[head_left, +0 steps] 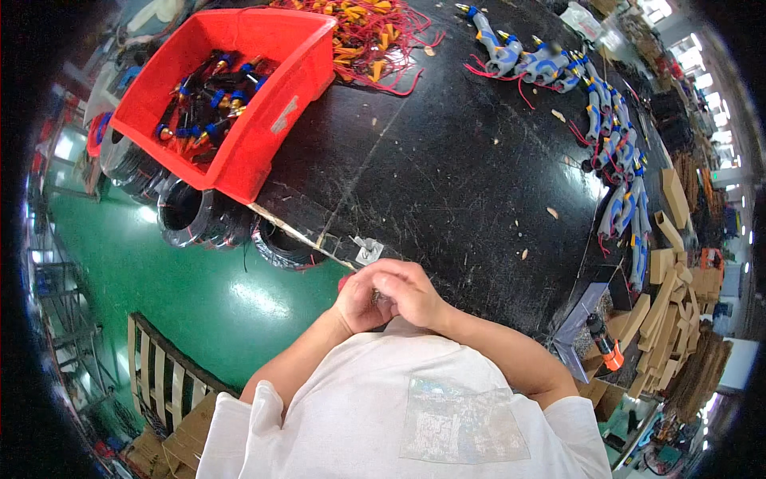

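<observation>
Close in front of my white shirt, at the near edge of the black worktable (463, 172), my two hands are together. My left hand (361, 302) has its fingers curled, partly covered by the other hand. Over it lies my right hand (413, 294), its fingers bent inward. What they hold between them, if anything, is hidden. A bit of red shows beside my left hand, too small to name. Just beyond my fingers, a small whitish plastic piece with dark marks (369, 251) sits by the table edge.
A red bin (279, 120) of black, blue and brass-coloured parts overhangs the table's left edge. Behind it are orange pieces with red wires (371, 40). Grey-and-blue tool handles (610, 152) line the right. A black-and-orange tool (604, 342) is near right; wire coils (182, 211) sit below left.
</observation>
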A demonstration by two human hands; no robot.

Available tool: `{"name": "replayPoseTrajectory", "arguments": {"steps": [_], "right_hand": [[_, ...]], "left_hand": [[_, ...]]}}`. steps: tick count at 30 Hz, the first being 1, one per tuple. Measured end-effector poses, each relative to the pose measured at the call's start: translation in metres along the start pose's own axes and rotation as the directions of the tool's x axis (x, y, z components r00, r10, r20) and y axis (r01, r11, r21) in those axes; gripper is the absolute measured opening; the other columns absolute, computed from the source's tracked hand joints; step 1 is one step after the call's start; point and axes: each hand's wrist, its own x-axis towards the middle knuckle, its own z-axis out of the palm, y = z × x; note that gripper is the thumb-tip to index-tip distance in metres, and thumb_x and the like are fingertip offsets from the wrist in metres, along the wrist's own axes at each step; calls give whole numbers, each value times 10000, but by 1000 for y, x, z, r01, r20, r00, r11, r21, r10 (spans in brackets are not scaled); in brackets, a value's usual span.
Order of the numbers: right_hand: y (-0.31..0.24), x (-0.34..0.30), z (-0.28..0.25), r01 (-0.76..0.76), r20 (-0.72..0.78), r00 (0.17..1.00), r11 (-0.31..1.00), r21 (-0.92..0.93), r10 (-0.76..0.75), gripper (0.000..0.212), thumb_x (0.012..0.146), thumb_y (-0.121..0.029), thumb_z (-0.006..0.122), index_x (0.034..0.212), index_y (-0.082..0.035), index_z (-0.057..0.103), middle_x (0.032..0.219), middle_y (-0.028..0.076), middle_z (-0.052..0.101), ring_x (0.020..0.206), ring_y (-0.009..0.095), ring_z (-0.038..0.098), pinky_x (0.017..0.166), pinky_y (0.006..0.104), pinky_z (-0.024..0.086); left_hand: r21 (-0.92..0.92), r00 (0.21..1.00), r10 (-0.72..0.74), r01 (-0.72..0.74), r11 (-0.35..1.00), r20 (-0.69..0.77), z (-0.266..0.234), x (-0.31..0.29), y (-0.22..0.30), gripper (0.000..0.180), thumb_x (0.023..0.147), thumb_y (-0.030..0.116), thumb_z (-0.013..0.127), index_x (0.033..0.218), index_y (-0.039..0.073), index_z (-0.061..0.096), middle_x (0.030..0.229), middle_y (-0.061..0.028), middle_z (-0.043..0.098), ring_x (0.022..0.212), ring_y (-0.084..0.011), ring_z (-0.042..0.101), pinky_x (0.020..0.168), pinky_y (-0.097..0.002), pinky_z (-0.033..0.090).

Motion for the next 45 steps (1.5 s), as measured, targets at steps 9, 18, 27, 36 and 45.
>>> {"name": "replayPoseTrajectory", "arguments": {"steps": [9,18,27,36,45], "right_hand": [[15,-50,-72,244,-157,969,846,475,-192,295,1009,-190,545,1142,45,664,850,162,697,750,211,669,676,345,537],[20,-212,-100,421,-558,810,842,339,-181,192,924,-67,668,1107,-19,699,824,61,682,691,103,610,619,267,493],[7,-326,-131,86,-911,-294,941,-326,-289,230,922,-151,673,1094,1,688,982,103,713,842,164,672,789,336,547],[22,-329,-141,-312,-780,-330,841,-441,-531,182,847,-97,690,1016,-31,685,927,142,673,865,327,699,729,397,565],[22,-340,-147,-522,-708,-297,729,-442,-641,152,774,-37,737,923,-45,715,918,113,728,804,283,727,707,348,595]], "left_hand": [[142,728,54,61,988,-683,28,-13,23,199,1047,178,483,895,74,559,779,-52,597,601,-160,542,474,-291,433],[662,811,59,429,615,-581,77,-42,51,254,994,321,608,827,136,560,789,6,573,719,-139,501,653,-345,403],[747,830,-557,385,542,-24,288,174,-108,290,1019,206,585,757,84,563,685,-47,547,556,-169,465,536,-276,415],[770,681,-732,-461,-442,-13,307,329,-312,302,959,284,548,927,-1,642,897,-84,648,900,-200,625,785,-388,517],[851,713,-522,-523,49,468,339,275,-184,283,1011,155,587,1226,6,692,1336,-192,649,1263,-283,611,1048,-358,465]]}}
